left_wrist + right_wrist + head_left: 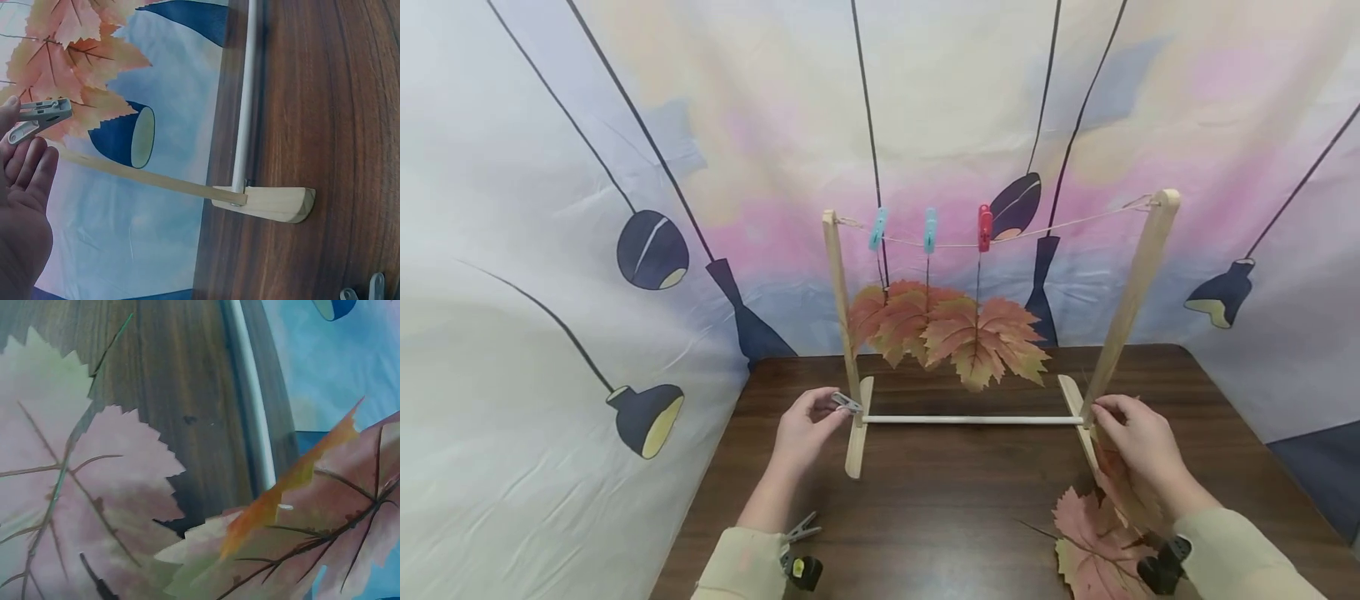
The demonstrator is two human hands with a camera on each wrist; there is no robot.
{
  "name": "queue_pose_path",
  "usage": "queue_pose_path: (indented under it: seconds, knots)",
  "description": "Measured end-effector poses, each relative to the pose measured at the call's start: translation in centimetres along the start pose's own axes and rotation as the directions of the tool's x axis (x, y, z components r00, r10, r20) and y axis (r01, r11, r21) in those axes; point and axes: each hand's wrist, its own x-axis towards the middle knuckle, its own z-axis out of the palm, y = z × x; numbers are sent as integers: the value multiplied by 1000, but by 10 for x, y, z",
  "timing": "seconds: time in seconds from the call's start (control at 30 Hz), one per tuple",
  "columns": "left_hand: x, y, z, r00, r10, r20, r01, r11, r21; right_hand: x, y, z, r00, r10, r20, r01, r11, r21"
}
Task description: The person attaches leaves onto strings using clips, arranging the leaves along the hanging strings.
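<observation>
My left hand [805,433] pinches a grey clothespin [47,115] between thumb and fingers, beside the rack's left post [841,292]. By the foot of the right post [1131,308], my right hand [1142,437] pinches an artificial leaf [337,519] at its stem end. That leaf hangs below the hand; the right wrist view does not show the fingers. Three reddish leaves hang overlapping from the string [1075,225], under two light-blue clothespins [930,231] and a red clothespin [984,227]. Another pink leaf [1093,542] lies on the table near my right wrist.
A white rod [970,420] joins the two wooden feet of the rack low over the brown table [940,500]. Another grey clothespin [803,527] lies by my left wrist. A cloth backdrop [775,100] with painted lamps stands behind the table.
</observation>
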Motion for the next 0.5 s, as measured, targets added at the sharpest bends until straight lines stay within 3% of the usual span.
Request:
queue_pose_path:
  seconds: [0.27,0.5]
  knots:
    - [7,7,0,1000,6,20,-7,1000,29,7,-12,-6,997,64,-47,-61,996,61]
    - [16,15,6,995,93,26,-93,996,15,12,-21,-13,991,92,-97,-84,993,80]
